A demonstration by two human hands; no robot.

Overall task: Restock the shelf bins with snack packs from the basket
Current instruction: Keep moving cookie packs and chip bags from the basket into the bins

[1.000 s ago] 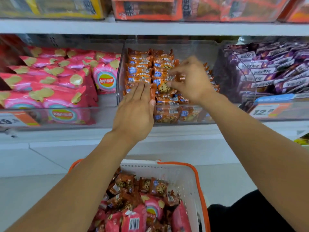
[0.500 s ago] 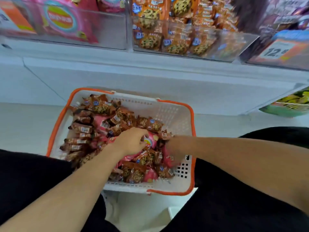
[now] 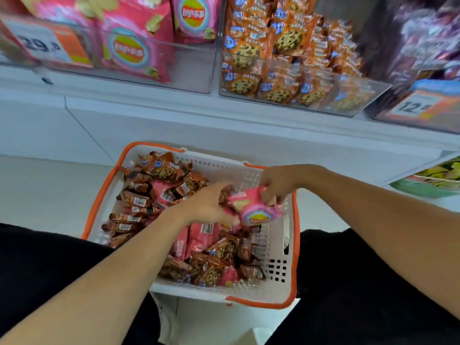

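Chip pack (image 3: 256, 210), pink, lifted just above the right half of the basket (image 3: 293, 235), held by the right hand (image 3: 276, 185) with fingers curled over its far upper edge. Left hand (image 3: 206, 207) lies beside it at the pack's left edge, fingers bent down among the cookie packs (image 3: 159, 170); whether its grip is clamped on anything cannot be told. Step in hand, as judged: picking stock out of the basket, before transfer to the shelf. Pack's long axis runs from far left to near right, tilted, printed face toward the camera, round logo at the near-right end. Next move calls for raising the pack up and to the far left, to the chip bin (image 3: 189, 70), not the cookie bin (image 3: 348, 95) directly above, and turning it upright, logo outward, to match its neighbours.
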